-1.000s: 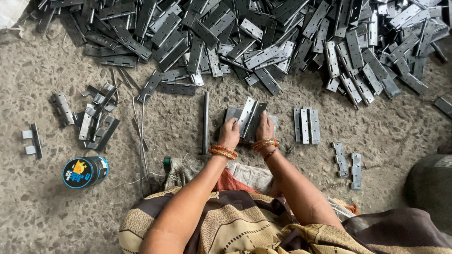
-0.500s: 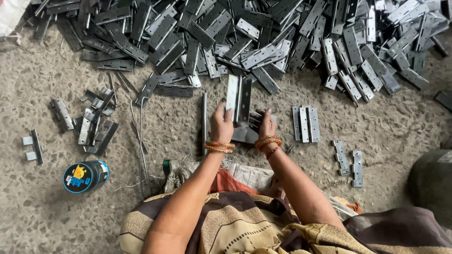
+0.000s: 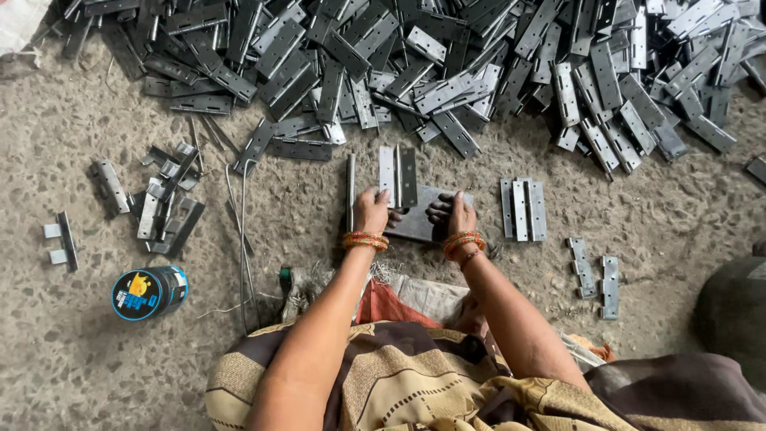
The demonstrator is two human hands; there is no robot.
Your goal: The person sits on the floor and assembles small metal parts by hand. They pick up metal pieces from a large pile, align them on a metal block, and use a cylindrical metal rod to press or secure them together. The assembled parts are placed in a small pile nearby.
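I see the left hand [image 3: 371,211] closed around the lower end of an opened metal hinge [image 3: 397,175], its fingers pinching the leaves so the hinge stands straight ahead of them, long axis running away from the body. The right hand [image 3: 455,214] rests just beside it, fingers curled down onto a flat steel plate [image 3: 416,223] lying on the floor [image 3: 96,359]; I cannot tell whether those fingers grip anything small or only press on the plate. The left hand is clearly the one on the hinge, while the right is a short way off to its side.

A thin steel rod [image 3: 350,187] lies just outside the left fingers, parallel to the hinge. Beyond the right fingers sits a neat row of hinges [image 3: 523,209], and farther out two loose hinges [image 3: 598,271]. Ahead of both hands spreads a big heap of hinges [image 3: 447,64], dull grey, flat, rectangular, with punched screw holes. The floor is rough, speckled concrete. Well off past the left fingers lies a round tin [image 3: 149,292] on its side.
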